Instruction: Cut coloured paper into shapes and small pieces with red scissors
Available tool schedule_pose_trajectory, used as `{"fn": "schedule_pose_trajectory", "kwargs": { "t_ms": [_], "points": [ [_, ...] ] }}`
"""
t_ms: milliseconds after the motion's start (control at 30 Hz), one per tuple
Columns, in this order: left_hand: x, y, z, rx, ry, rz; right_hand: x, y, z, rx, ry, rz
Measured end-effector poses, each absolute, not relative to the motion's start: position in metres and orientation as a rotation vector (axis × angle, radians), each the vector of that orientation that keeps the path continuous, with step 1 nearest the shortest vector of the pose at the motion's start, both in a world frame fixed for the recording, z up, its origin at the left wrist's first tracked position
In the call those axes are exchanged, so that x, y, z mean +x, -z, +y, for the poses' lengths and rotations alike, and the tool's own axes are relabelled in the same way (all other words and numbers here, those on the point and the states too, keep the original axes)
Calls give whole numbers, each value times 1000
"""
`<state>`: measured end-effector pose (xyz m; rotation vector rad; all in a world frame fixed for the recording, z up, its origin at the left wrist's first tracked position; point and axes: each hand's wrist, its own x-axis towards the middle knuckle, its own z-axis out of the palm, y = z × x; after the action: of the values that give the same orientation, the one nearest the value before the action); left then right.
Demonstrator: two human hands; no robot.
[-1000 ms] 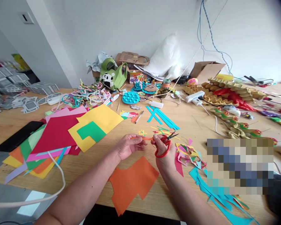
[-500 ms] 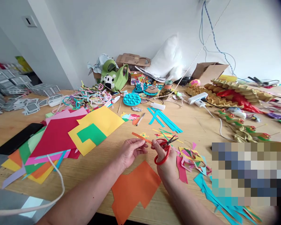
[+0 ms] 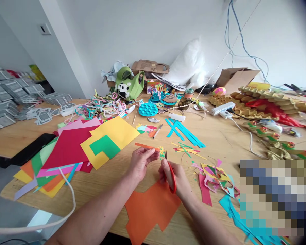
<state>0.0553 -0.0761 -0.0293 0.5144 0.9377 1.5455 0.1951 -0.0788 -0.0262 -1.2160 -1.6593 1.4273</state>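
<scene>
My left hand (image 3: 142, 160) pinches a thin orange paper strip (image 3: 144, 146), which sticks out to the left past the fingers. My right hand (image 3: 173, 173) is closed on red-handled scissors (image 3: 172, 178); their blades point away from me, just right of the strip's end. Tiny yellow and green scraps (image 3: 162, 152) lie on the table beyond the blades. Beneath my hands is a large orange sheet (image 3: 150, 211) with cut-out edges. Thin coloured strips (image 3: 188, 149) lie to the right of the scissors.
Coloured sheets (image 3: 66, 146) and a black phone-like slab (image 3: 32, 148) lie on the left. Blue strips (image 3: 186, 132), a pen (image 3: 157, 131) and a blue round tray (image 3: 148, 109) are farther back. Paper offcuts (image 3: 214, 177) lie right, and a white cable (image 3: 72, 200) crosses the front left.
My right hand has turned the scissors so the blades point away from me, and its fingers have left the strip. The strip has shifted left in my left hand. The view has moved slightly.
</scene>
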Motion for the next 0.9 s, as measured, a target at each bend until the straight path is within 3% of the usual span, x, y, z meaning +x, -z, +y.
{"fn": "schedule_pose_trajectory", "kwargs": {
  "t_ms": [900],
  "points": [
    [61, 29, -81, 556, -1491, 880, 190, 31, -80, -1241, -1521, -1638]
  ]
}}
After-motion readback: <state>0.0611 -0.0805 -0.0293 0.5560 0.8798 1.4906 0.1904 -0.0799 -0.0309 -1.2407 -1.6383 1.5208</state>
